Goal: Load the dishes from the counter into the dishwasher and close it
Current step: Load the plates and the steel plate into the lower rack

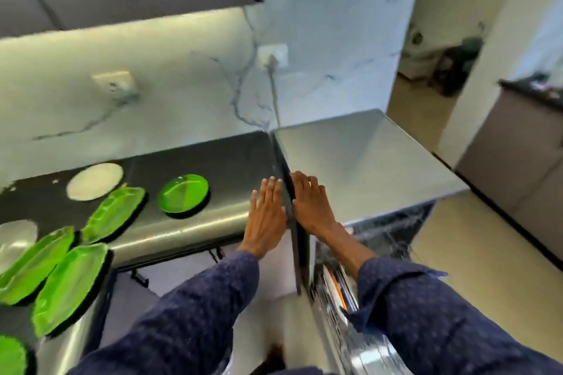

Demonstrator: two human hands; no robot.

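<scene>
Hands first: your left hand [266, 216] lies flat with straight fingers [271, 189] on the dark surface [213, 155], and your right hand [310, 207] rests with fingers relaxed on the dishwasher [365, 161] top, at the seam between the two; neither grasps anything. The dishes are not yet loaded: a round green plate [183, 193], a white plate [95, 181] and several long green trays [114, 213] sit on the surface to your left. The dishwasher front looks open below your right arm, with a wire rack [390, 231] showing. Risk, as I judge it: reaching left across the open front, your sleeve [426, 313] could snag the rack, or a slick tray near the surface's edge could slide off if you drag it instead of lifting.
</scene>
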